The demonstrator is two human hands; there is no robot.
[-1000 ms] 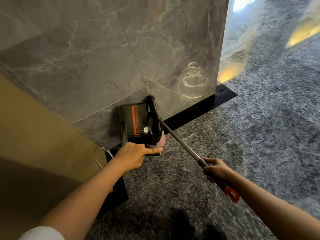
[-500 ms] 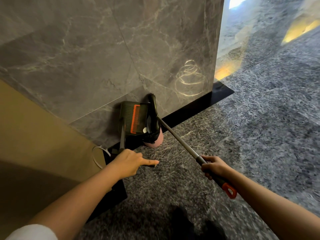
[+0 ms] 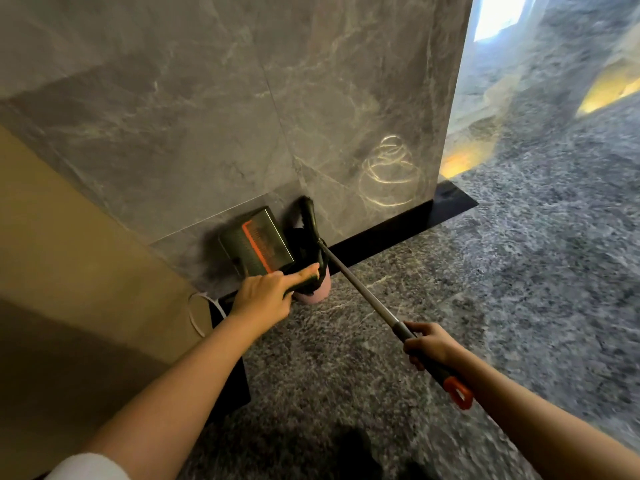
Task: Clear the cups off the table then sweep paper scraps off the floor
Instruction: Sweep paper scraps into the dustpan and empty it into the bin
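Where marble wall [image 3: 207,116] meets floor [image 3: 381,375], one dustpan [image 3: 258,244] stands against the wall, one broom [image 3: 360,284] with its head just beside it | left hand [image 3: 265,296]: index finger straight, other fingers curled, seemingly gripping the dustpan's dark handle | right hand [image 3: 429,344]: fingers wrapped round the broom's pole near its orange end

Indoor hallway or lobby-type space w/ polished finishes: grey marble wall slabs [image 3: 207,116], black skirting [image 3: 398,230] at the base, speckled grey stone floor [image 3: 519,271]. Tan panel [image 3: 69,254] at left, bright daylight opening [image 3: 498,15] far right. Home vs. commercial bldg: can't tell.
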